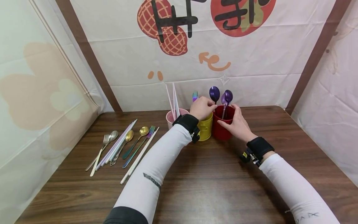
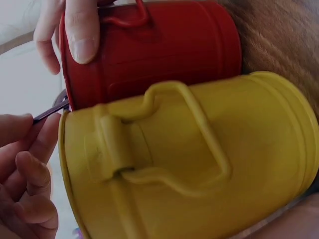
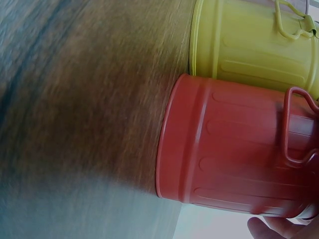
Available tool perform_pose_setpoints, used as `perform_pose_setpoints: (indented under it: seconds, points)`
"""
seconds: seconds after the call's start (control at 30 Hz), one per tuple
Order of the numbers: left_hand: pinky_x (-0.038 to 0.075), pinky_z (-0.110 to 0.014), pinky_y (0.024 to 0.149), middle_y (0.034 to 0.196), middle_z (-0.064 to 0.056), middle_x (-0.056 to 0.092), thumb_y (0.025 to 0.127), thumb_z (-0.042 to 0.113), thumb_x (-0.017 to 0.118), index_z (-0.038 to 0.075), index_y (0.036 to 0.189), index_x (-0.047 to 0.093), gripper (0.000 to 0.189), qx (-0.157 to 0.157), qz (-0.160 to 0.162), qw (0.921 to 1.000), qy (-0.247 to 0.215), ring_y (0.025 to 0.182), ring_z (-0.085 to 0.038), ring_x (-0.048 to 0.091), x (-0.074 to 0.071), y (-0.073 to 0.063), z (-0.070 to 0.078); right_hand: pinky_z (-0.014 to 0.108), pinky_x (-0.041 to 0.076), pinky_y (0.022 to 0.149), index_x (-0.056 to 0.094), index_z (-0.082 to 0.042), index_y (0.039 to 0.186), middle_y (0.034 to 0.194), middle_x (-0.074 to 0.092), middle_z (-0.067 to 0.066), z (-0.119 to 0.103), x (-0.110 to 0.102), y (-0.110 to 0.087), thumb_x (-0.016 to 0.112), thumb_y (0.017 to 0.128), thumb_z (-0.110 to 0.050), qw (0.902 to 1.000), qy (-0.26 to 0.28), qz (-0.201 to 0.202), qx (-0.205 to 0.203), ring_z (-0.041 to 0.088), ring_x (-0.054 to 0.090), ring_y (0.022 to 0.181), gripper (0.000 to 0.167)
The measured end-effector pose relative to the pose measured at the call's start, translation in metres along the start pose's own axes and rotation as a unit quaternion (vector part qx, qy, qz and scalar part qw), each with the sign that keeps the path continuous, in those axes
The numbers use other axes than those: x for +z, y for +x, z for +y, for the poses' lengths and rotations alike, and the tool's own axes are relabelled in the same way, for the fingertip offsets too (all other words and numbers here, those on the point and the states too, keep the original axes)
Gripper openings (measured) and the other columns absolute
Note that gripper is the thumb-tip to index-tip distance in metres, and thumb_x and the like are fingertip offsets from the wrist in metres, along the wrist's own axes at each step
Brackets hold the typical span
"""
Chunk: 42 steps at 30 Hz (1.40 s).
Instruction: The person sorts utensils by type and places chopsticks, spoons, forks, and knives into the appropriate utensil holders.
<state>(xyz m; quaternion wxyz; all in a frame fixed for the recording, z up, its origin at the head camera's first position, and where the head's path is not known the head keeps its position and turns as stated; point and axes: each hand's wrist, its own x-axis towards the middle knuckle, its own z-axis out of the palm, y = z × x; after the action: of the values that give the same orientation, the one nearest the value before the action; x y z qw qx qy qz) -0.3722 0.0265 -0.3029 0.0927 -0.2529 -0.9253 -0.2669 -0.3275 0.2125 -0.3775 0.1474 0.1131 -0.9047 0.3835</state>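
My left hand (image 1: pixel 202 108) is over the yellow bucket (image 1: pixel 205 128) and pinches a thin dark handle (image 2: pixel 50 112) at the rim of the red bucket (image 1: pixel 221 128). That handle leads to a purple spoon (image 1: pixel 214 94), bowl up. My right hand (image 1: pixel 237 124) grips the red bucket near its top, the thumb on the near side and the fingers around the right rim. Two more purple spoons (image 1: pixel 228 96) stand in the red bucket. Behind the left hand, iridescent fork tines (image 1: pixel 195 95) rise from the yellow bucket.
A pink bucket (image 1: pixel 169 119) with pale chopsticks (image 1: pixel 176 102) stands left of the yellow one. On the table's left lie silver cutlery (image 1: pixel 106 138), pastel chopsticks (image 1: pixel 117 143), gold-bowled spoons (image 1: pixel 144 131), an iridescent fork (image 1: pixel 151 132) and white chopsticks (image 1: pixel 142 152). A printed curtain (image 1: pixel 126 62) hangs behind.
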Motion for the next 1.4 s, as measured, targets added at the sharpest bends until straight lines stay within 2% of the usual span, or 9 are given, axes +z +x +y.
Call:
perform_pose_setpoints:
  seconds: [0.17,0.33,0.53,0.63,0.77,0.97,1.13,1.23,1.4]
  points:
    - [0.042,-0.027,0.061,0.079,0.006,0.066,0.094,0.036,0.064,0.021,0.087,0.081,0.023,0.010,0.009,0.9982,0.059,0.074,-0.012,0.056,-0.005,-0.001,-0.002,0.055,0.035,0.104,0.012,-0.001,0.148,0.141,0.032,0.027,-0.002,0.001,-0.001,0.070,0.089,-0.038,1.0000,-0.001,0.004,0.002,0.039,0.041,0.127,0.090]
    - [0.042,-0.028,0.061,0.082,0.005,0.065,0.095,0.038,0.062,0.021,0.090,0.080,0.026,0.040,-0.005,0.9949,0.092,0.074,-0.012,0.054,-0.019,-0.006,-0.003,0.055,0.036,0.103,0.012,0.000,0.148,0.141,0.032,0.027,-0.003,0.001,-0.001,0.070,0.089,-0.039,1.0000,-0.004,0.005,0.003,0.040,0.041,0.127,0.091]
    - [0.040,-0.026,0.061,0.075,0.002,0.062,0.098,0.038,0.058,0.014,0.093,0.077,0.031,0.081,-0.024,0.9939,0.071,0.070,-0.014,0.052,-0.050,-0.021,-0.008,0.055,0.035,0.104,0.013,-0.002,0.148,0.141,0.032,0.026,-0.003,0.000,-0.001,0.070,0.089,-0.041,1.0000,0.003,0.003,0.008,0.039,0.040,0.128,0.091]
    - [0.038,-0.027,0.061,0.070,0.001,0.057,0.098,0.036,0.059,0.011,0.088,0.075,0.031,0.099,-0.034,0.9927,0.060,0.067,-0.015,0.049,-0.068,-0.031,-0.017,0.056,0.034,0.104,0.013,-0.002,0.148,0.142,0.032,0.026,-0.003,0.000,-0.002,0.070,0.088,-0.042,0.9999,0.007,0.000,0.010,0.039,0.039,0.129,0.092]
    - [0.039,-0.028,0.062,0.070,0.002,0.058,0.097,0.032,0.061,0.011,0.087,0.073,0.027,0.109,-0.039,0.9908,0.070,0.066,-0.015,0.049,-0.090,-0.048,-0.036,0.056,0.034,0.104,0.012,-0.002,0.148,0.141,0.031,0.026,-0.004,-0.001,-0.002,0.070,0.088,-0.041,0.9999,0.007,-0.001,0.008,0.039,0.039,0.128,0.091]
    - [0.040,-0.032,0.062,0.069,0.002,0.060,0.096,0.030,0.062,0.009,0.087,0.074,0.026,0.099,-0.048,0.9889,0.100,0.065,-0.016,0.051,-0.115,-0.074,-0.071,0.056,0.034,0.104,0.013,-0.002,0.148,0.141,0.031,0.026,-0.005,0.000,-0.002,0.070,0.088,-0.040,0.9999,0.007,-0.003,0.007,0.040,0.040,0.128,0.091]
    - [0.041,-0.033,0.055,0.061,0.006,0.055,0.095,0.030,0.063,0.013,0.075,0.069,0.027,0.089,-0.061,0.9815,0.158,0.059,-0.014,0.051,-0.119,-0.107,-0.099,0.057,0.034,0.104,0.012,-0.003,0.148,0.141,0.031,0.026,-0.005,-0.001,-0.002,0.070,0.088,-0.042,0.9999,0.009,-0.007,0.012,0.040,0.039,0.128,0.091]
    - [0.041,-0.033,0.051,0.059,0.008,0.053,0.095,0.030,0.064,0.015,0.073,0.066,0.026,0.069,-0.091,0.9745,0.193,0.054,-0.011,0.049,-0.115,-0.129,-0.116,0.057,0.034,0.104,0.012,-0.003,0.148,0.141,0.030,0.026,-0.005,-0.001,-0.002,0.069,0.089,-0.042,0.9998,0.009,-0.009,0.013,0.039,0.038,0.128,0.092]
    - [0.043,-0.032,0.054,0.064,0.005,0.056,0.092,0.030,0.067,0.013,0.077,0.065,0.024,-0.004,-0.173,0.9613,0.214,0.057,-0.012,0.051,-0.105,-0.157,-0.142,0.057,0.034,0.104,0.012,-0.002,0.148,0.141,0.030,0.026,-0.004,-0.001,-0.003,0.069,0.089,-0.043,0.9998,0.011,-0.009,0.012,0.040,0.038,0.129,0.092]
